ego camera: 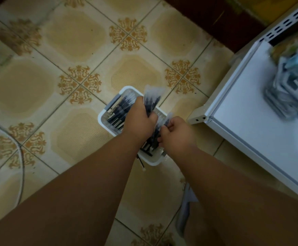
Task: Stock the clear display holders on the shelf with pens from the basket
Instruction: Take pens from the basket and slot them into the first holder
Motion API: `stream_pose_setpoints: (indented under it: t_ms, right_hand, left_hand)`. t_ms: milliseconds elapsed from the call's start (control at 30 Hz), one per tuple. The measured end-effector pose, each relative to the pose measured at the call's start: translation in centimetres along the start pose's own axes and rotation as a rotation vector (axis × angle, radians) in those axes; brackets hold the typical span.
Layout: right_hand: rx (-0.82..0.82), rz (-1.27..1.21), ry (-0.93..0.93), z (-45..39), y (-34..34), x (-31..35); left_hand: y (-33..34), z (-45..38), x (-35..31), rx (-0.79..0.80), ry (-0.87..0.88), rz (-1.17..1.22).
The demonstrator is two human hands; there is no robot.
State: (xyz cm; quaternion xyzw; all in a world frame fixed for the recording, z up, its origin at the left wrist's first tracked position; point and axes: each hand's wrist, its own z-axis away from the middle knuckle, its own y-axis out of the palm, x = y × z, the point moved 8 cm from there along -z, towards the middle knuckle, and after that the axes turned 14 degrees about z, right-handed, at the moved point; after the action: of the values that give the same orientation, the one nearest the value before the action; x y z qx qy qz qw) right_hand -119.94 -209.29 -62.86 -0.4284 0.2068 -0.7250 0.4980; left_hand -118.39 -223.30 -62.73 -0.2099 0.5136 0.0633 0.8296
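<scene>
A white basket (103, 119) stands on the tiled floor, filled with several black pens in clear sleeves (120, 108). My left hand (139, 119) grips a bunch of pens (152, 96) and holds it just above the basket, clear ends fanning upward. My right hand (177, 134) is beside it over the basket's right side and pinches a few more pens (167, 119). The clear display holders (286, 89) stand blurred on the white shelf (251, 107) at the right.
The shelf's corner and base foot (197, 115) stand close to the basket's right. A cable (21, 157) curves over the floor at the left. One loose pen (142, 164) lies on the tiles by the basket's near edge. A pale shoe (184, 210) shows below.
</scene>
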Motion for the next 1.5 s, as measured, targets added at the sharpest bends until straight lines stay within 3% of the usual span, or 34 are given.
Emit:
stream_pose_setpoints:
  t_ms: [367,600,800,1067,1333,1500]
  right_hand:
    - [-0.066,-0.084,-0.181,10.0,-9.0,5.6]
    - [-0.276,-0.095,-0.396,23.5,-21.0,9.3]
    - [-0.581,-0.126,-0.497,36.5,-31.8,5.0]
    - [-0.919,-0.136,-0.452,50.0,-43.5,-5.1]
    - [-1.074,-0.260,-0.351,49.4,-51.7,-10.2]
    - [-1.089,-0.338,-0.394,45.2,-56.8,-7.3]
  left_hand:
    - [-8.6,11.2,-10.8,-0.229,-0.035,0.150]
    - [-10.7,24.2,-23.0,-0.217,0.137,0.099]
    - [-6.1,35.0,-31.7,-0.120,0.344,0.163]
    - [3.5,45.5,-40.9,0.067,0.568,0.295]
    - [9.5,43.9,-48.8,0.165,0.659,0.247]
    - [9.5,39.4,-53.0,0.121,0.660,0.290]
